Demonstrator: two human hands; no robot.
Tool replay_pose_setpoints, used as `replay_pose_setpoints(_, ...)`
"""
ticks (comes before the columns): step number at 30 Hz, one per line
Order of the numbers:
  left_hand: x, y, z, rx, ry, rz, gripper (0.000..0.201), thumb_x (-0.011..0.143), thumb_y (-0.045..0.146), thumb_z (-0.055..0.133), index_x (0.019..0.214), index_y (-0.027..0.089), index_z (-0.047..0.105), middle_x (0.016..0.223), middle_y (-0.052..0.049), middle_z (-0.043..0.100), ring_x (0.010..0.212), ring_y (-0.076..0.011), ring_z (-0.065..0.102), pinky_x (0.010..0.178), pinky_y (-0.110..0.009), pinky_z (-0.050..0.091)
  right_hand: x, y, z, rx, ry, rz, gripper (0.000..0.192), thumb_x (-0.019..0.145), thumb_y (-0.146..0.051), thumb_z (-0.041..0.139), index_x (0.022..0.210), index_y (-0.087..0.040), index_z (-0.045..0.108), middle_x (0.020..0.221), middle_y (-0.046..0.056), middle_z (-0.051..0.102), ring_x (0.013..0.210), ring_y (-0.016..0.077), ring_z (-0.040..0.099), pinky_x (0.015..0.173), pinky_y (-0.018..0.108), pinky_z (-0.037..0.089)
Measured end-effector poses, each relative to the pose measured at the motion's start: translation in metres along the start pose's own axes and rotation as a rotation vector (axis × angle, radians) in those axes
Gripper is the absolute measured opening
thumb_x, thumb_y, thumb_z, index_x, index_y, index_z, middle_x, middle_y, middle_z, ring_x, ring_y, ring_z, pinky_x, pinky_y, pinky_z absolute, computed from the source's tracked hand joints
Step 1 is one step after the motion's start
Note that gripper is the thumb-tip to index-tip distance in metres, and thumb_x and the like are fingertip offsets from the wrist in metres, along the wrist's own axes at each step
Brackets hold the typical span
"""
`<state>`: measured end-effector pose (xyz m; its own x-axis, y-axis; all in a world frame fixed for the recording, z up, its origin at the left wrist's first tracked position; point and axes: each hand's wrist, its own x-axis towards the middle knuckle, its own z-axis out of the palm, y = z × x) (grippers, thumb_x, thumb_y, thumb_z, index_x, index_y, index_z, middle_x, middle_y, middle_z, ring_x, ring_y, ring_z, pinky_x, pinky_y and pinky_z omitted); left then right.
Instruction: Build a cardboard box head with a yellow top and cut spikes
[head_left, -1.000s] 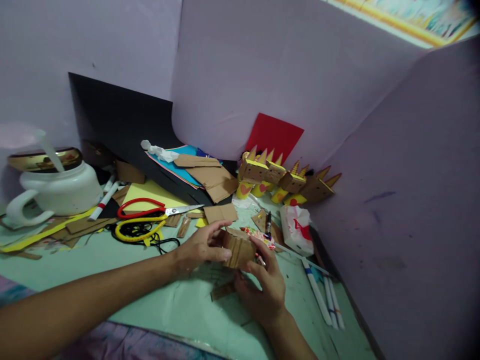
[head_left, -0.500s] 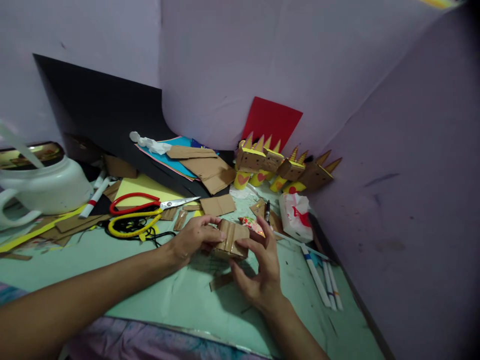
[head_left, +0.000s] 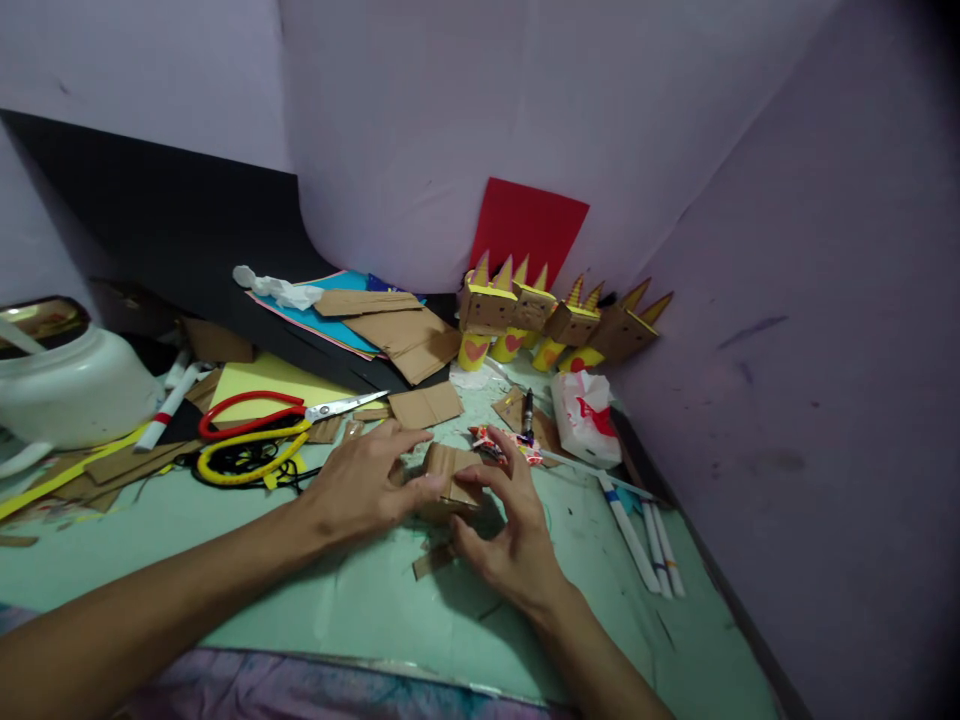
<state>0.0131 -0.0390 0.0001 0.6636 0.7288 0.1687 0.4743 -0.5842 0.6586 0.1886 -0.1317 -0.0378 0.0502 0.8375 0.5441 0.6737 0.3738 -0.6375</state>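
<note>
Both hands [head_left: 442, 500] have lowered the cardboard piece [head_left: 447, 472] onto the table [head_left: 360, 600].

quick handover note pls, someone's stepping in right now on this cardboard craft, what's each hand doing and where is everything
Left hand: fingers spread over the folded cardboard piece, pressing it on the green table.
Right hand: fingertips pinching the same piece from its right side.
Nearby: a small cardboard scrap below the piece, scissors to the left, black marker and white markers to the right.
Done: four spiked cardboard figures stand at the back wall.
Left: this piece is plain, with no spikes or yellow trim.
</note>
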Motion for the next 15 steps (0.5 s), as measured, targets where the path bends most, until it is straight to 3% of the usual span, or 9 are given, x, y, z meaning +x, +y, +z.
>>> replay_pose_setpoints(3,-0.005,-0.003,0.000,-0.030,0.001,0.244,0.047,0.071,0.030,0.065,0.117,0.019,0.055,0.115,-0.009,0.051,0.105,-0.0257,0.051,0.087,-0.037,0.043,0.001,0.000,-0.001,-0.042,-0.015,-0.001,0.033,0.065,-0.016,0.063,0.098,-0.019,0.063,0.145,0.014,0.029,0.128,0.0321,0.039,0.101,0.047,0.037)
replay_pose_setpoints(7,-0.006,-0.004,0.010,-0.013,0.042,0.426,0.032,0.071,0.009,0.056,0.101,0.018,0.059,0.102,-0.007,0.051,0.097,-0.0214,0.052,0.083,-0.034,0.043,0.001,-0.001,-0.006,-0.072,-0.015,-0.034,0.039,0.069,-0.021,0.065,0.108,-0.021,0.062,0.145,0.012,0.033,0.132,0.0331,0.034,0.103,0.050,0.034)
replay_pose_setpoints(9,-0.006,-0.005,0.013,0.027,0.086,0.467,0.030,0.070,0.006,0.055,0.098,0.016,0.058,0.102,-0.009,0.051,0.097,-0.0223,0.051,0.083,-0.036,0.042,-0.001,0.000,-0.010,-0.030,0.077,-0.034,0.047,0.075,-0.022,0.062,0.121,-0.023,0.054,0.140,0.013,0.041,0.129,0.0308,0.040,0.103,0.050,0.035)
replay_pose_setpoints(13,-0.005,-0.008,0.016,0.045,0.116,0.482,0.032,0.070,0.005,0.055,0.100,0.016,0.056,0.105,-0.010,0.051,0.097,-0.0230,0.050,0.082,-0.037,0.042,-0.012,0.004,-0.027,-0.012,0.411,0.133,0.048,0.085,-0.016,0.053,0.130,-0.027,0.045,0.126,0.010,0.058,0.114,0.0246,0.056,0.097,0.047,0.044)
replay_pose_setpoints(15,-0.005,-0.009,0.016,0.040,0.120,0.488,0.032,0.070,0.004,0.055,0.100,0.016,0.056,0.105,-0.009,0.051,0.096,-0.0227,0.051,0.081,-0.037,0.042,-0.024,0.002,-0.037,-0.115,0.388,0.164,0.044,0.085,-0.013,0.052,0.127,-0.027,0.050,0.123,0.008,0.061,0.113,0.0239,0.057,0.097,0.046,0.045)
